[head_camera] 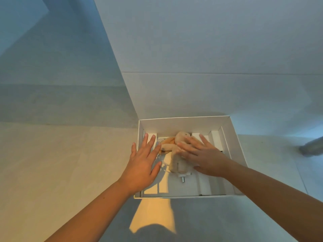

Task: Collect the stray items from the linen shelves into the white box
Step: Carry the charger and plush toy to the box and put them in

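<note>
**Both hands flat over the box, plush toy already inside**

Only the head view here. The white box (183, 124) sits open on the pale floor (52, 163), right up against a white wall (209, 49).

The left hand (141, 165) is spread wide over the box's left edge, fingers straight and holding nothing. I honestly can't tell if it touches the rim or just floats above it.

The right hand (204, 154) is also flat with straight, splayed fingers, and it rests on top of a beige plush toy (180, 137). So it's pressing, not gripping.

The toy lies inside the box, partly under the right fingers, with its head poking out just past their tips. A thin white cable (165, 165) loops right beside the left thumb. Its plug (183, 179) lies between the two wrists, near the right thumb.
</note>
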The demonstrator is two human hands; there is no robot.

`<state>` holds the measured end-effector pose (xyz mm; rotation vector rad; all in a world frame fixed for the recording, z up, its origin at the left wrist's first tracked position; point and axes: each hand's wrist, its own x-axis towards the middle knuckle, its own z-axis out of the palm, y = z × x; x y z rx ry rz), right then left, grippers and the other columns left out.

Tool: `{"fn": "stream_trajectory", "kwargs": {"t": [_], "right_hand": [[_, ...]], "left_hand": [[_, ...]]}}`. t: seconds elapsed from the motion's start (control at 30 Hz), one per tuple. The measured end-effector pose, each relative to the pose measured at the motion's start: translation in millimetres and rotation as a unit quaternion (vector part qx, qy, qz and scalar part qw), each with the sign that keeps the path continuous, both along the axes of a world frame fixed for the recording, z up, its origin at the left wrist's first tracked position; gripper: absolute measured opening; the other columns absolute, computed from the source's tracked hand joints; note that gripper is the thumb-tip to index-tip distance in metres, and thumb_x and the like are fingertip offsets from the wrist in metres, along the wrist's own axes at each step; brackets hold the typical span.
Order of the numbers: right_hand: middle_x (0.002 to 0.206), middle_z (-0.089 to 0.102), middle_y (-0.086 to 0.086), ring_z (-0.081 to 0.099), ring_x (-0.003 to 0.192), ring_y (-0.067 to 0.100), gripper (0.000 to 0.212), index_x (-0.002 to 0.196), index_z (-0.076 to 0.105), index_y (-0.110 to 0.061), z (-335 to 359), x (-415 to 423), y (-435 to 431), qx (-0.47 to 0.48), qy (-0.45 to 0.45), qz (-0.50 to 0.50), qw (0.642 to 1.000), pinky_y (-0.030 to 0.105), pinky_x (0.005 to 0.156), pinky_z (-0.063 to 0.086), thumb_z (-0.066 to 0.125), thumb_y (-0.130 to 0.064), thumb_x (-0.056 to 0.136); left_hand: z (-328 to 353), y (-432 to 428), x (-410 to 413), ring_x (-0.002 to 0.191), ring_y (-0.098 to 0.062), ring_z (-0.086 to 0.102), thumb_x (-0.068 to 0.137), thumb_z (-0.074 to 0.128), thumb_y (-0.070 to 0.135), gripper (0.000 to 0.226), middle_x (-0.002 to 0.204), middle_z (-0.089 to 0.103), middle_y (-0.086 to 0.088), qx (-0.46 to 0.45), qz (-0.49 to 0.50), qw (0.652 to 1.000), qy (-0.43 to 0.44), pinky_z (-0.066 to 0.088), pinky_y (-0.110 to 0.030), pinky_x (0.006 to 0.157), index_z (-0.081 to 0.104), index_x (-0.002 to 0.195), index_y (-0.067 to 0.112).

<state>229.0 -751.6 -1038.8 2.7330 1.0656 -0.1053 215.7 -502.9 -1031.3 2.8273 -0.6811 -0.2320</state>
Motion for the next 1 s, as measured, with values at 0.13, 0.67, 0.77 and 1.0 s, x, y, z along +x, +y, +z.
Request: {"fn": "stream_trajectory", "kwargs": {"t": [0.13,0.67,0.77,1.0], "right_hand": [[0.155,0.009,0.001,0.006,0.141,0.033,0.085,0.146,0.010,-0.029,2.7,-13.3,-35.2,-0.034,0.031,-0.127,0.991,0.061,0.108,0.012,0.053,-0.061,0.081],[0.156,-0.012,-0.001,-0.017,0.141,0.029,0.076,0.140,-0.022,-0.031,-1.3,-28.7,-77.9,-0.046,0.064,-0.228,0.970,0.054,0.109,-0.012,0.020,-0.067,0.088],[0.156,-0.012,-0.001,-0.017,0.141,0.030,0.075,0.131,-0.030,-0.032,-1.0,-28.5,-77.2,-0.049,0.066,-0.232,0.969,0.055,0.109,-0.012,0.019,-0.068,0.087],[0.156,-0.011,0.000,-0.014,0.142,0.029,0.076,0.129,-0.032,-0.032,0.0,-26.6,-71.3,-0.045,0.084,-0.250,0.964,0.055,0.109,-0.010,0.021,-0.067,0.088]], "left_hand": [[-0.7,0.7,1.4,0.133,-0.013,-0.035,0.097,0.034,0.042,0.059,0.148,-0.021,0.006,-0.003,-0.003,1.000,0.006,-0.020,-0.038,0.106,0.008,0.147,0.026],[-1.1,-38.2,39.2,0.133,-0.018,-0.032,0.095,0.032,0.048,0.060,0.155,-0.013,-0.002,0.050,-0.038,0.998,-0.008,-0.009,-0.045,0.110,0.015,0.148,0.023],[-0.8,-39.0,44.6,0.132,-0.017,-0.032,0.096,0.031,0.048,0.060,0.156,-0.008,-0.004,0.057,-0.043,0.997,-0.009,-0.009,-0.046,0.110,0.017,0.148,0.022],[4.0,-40.7,42.6,0.134,-0.019,-0.031,0.096,0.027,0.048,0.061,0.156,-0.013,-0.005,0.082,-0.040,0.996,-0.010,-0.012,-0.044,0.110,0.010,0.148,0.023]]}}
